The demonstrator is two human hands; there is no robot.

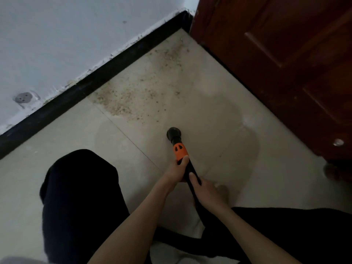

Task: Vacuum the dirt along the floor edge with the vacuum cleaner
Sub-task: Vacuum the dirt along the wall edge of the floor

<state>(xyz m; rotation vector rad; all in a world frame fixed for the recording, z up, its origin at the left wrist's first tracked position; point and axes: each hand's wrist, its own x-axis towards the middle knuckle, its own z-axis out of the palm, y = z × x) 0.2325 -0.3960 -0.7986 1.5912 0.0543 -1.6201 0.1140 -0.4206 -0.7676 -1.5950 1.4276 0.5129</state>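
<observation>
Vacuum cleaner body behind hands

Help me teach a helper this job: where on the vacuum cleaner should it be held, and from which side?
Hold the vacuum cleaner on its black shaft behind the orange collar, coming from the near end. The nozzle points away toward the dirt, so the slim tube suits a wrap grip, as the left hand and right hand show.

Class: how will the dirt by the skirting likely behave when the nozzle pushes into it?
The dirt looks like loose, fine grains, so it probably scatters rather than moving together. Thin specks suggest it is light. The nozzle sits short of it.
</observation>
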